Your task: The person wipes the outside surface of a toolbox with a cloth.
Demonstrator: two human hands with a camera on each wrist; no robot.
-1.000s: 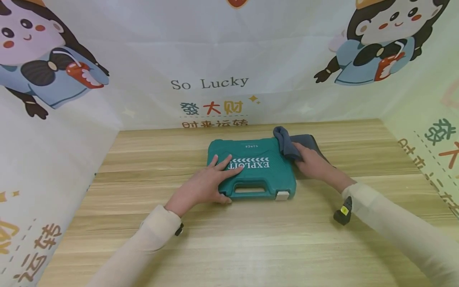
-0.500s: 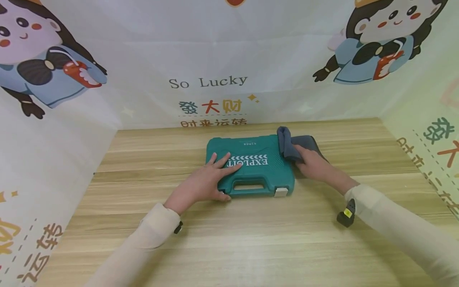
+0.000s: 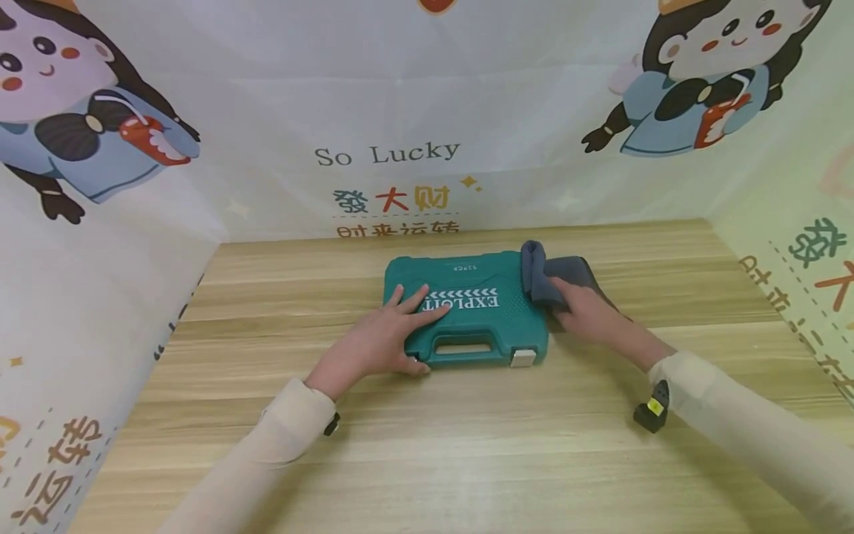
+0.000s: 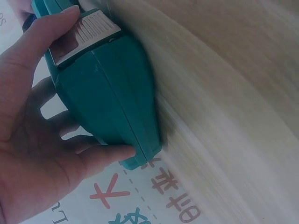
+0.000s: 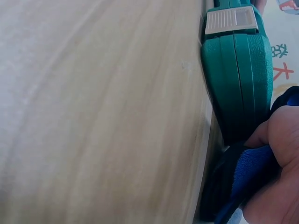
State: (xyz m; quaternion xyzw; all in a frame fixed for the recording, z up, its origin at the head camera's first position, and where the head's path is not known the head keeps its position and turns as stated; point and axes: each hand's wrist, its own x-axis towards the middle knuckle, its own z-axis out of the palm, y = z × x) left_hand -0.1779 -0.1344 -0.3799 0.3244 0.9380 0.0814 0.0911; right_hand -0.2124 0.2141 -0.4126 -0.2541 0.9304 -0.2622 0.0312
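Note:
A teal hard-shell tool case (image 3: 490, 326) lies flat on the table, its "EXPLOIT" lettering upside down in the head view. My left hand (image 3: 380, 341) rests spread over its left part, fingers straight on the lid. In the left wrist view the thumb touches the silvery latch (image 4: 88, 35) at the front, and the little finger lies against the side. My right hand (image 3: 590, 315) grips a dark grey-blue cloth (image 3: 543, 282) at the case's right edge. A bright blue underside of the cloth (image 5: 252, 165) shows in the right wrist view. The right fingertips are hidden in its folds.
The wood-grain table (image 3: 434, 452) extends around the case. A printed white curtain (image 3: 520, 111) closes off the back and both sides. Behind the right hand, the rest of the cloth spreads over the table. A second silvery latch (image 3: 523, 358) sits at the case's front right.
My right hand has slid slightly right and toward me, drawing the folded cloth along the case's right edge. The left hand and the case stay nearly in place.

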